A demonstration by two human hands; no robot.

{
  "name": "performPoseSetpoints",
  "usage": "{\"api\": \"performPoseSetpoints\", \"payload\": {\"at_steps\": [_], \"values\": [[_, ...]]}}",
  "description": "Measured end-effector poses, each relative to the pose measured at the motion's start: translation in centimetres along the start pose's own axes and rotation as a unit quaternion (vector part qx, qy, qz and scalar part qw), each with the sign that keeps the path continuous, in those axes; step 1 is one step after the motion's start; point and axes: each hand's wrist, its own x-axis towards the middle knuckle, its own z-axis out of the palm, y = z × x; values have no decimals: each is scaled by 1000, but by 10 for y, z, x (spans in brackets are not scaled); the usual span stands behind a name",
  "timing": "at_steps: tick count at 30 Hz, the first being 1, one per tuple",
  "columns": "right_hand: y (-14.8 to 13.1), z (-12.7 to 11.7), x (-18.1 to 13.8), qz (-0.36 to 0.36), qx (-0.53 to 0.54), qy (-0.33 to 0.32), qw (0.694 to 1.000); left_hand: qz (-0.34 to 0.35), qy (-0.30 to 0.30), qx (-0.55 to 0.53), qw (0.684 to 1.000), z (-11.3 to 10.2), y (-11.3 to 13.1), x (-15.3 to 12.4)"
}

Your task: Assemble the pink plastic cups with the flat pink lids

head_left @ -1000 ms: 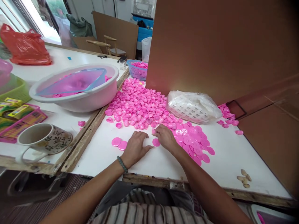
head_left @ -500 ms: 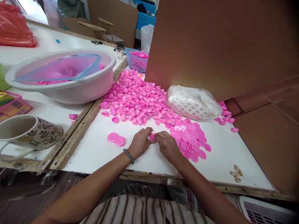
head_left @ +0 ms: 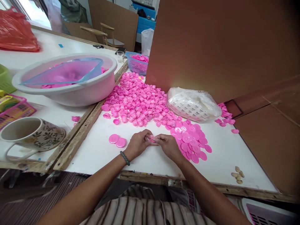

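Observation:
My left hand [head_left: 137, 144] and my right hand [head_left: 167, 144] meet over the white table [head_left: 98, 150], fingers pinched together on a small pink plastic piece [head_left: 152, 139] between them. Just right of my right hand lies a spread of flat pink discs [head_left: 191, 140]. Behind my hands sits a big heap of small pink cup-shaped caps [head_left: 138, 101]. Two joined pink discs [head_left: 117, 140] lie left of my left hand.
A clear bag of white labelled parts [head_left: 193, 104] lies by a brown cardboard wall [head_left: 211, 43]. A pink basin [head_left: 67, 79], a flowered mug [head_left: 30, 136] and a blue basket of pink parts [head_left: 138, 64] stand to the left and back. Nut shells [head_left: 237, 175] lie at the front right.
My hands have come together: the left one left the table and both now pinch the pink piece, which the right hand picked up from near the discs.

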Motion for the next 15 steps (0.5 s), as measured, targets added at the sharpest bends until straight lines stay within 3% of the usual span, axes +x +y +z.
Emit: {"api": "performPoseSetpoints", "payload": {"at_steps": [3, 7, 10, 15], "values": [[-3, 7, -3, 110, 164, -25, 980, -29, -3, 5, 1000, -9, 7, -6], [-6, 10, -6, 154, 195, -24, 968, -72, 2, 40, 997, -15, 16, -6], [-4, 6, -10, 96, 129, -19, 987, -131, 3, 37, 991, -17, 19, -1], [-2, 3, -16, -92, -63, -34, 993, -211, -58, -51, 974, -19, 17, 6]]}}
